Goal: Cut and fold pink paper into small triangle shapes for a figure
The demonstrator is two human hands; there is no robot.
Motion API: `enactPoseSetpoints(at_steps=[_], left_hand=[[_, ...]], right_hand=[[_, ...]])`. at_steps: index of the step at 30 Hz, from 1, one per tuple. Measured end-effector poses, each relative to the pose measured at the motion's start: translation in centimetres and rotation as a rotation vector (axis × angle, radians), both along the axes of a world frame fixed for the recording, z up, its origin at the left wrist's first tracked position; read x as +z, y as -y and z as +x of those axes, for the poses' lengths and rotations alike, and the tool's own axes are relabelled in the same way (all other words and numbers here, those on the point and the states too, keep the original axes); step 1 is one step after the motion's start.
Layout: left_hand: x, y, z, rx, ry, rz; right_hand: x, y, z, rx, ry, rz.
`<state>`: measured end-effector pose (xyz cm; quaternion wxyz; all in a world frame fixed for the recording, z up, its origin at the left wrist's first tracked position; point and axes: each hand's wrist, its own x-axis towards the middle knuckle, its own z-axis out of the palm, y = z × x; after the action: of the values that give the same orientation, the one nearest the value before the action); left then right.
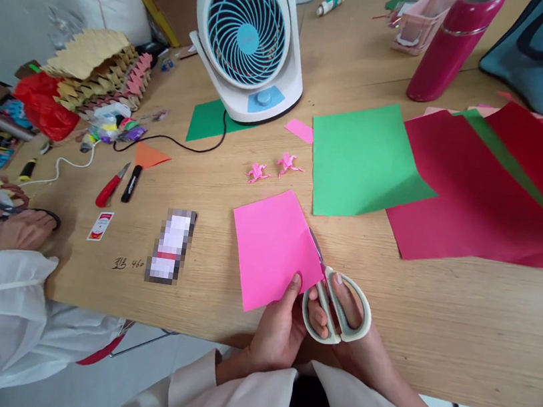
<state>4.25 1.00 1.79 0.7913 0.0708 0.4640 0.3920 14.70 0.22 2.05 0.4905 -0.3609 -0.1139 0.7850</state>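
Note:
A bright pink sheet of paper (272, 251) is pinched at its lower right edge by my left hand (278, 332), thumb on top. My right hand (348, 322) has its fingers through the handles of cream-handled scissors (362, 314). Their blades lie along the sheet's right edge, partly hidden by the paper. Two small pink folded paper figures (288, 163) rest on the table just beyond the sheet. A green sheet (368, 163) lies to the right of them, and a small pink scrap (300, 130) is near its left edge.
A white fan (248, 38) stands at the back on a dark green sheet (205, 120). Dark red sheets (458, 203) and a magenta flask (447, 53) are at right. At left lie a phone (171, 247), a red-handled knife (110, 188) and a co-worker's hands (22, 229) with scissors.

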Motion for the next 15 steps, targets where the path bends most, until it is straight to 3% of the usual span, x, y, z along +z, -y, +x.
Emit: enactPoseSetpoints(at_steps=[8, 15], left_hand=[[0.0, 0.16, 0.2, 0.018, -0.009, -0.002], [0.44, 0.12, 0.31, 0.038, -0.035, 0.026]], right_hand=[[-0.69, 0.19, -0.15, 0.012, 0.003, 0.016], [-0.07, -0.44, 0.01, 0.005, 0.0, 0.015]])
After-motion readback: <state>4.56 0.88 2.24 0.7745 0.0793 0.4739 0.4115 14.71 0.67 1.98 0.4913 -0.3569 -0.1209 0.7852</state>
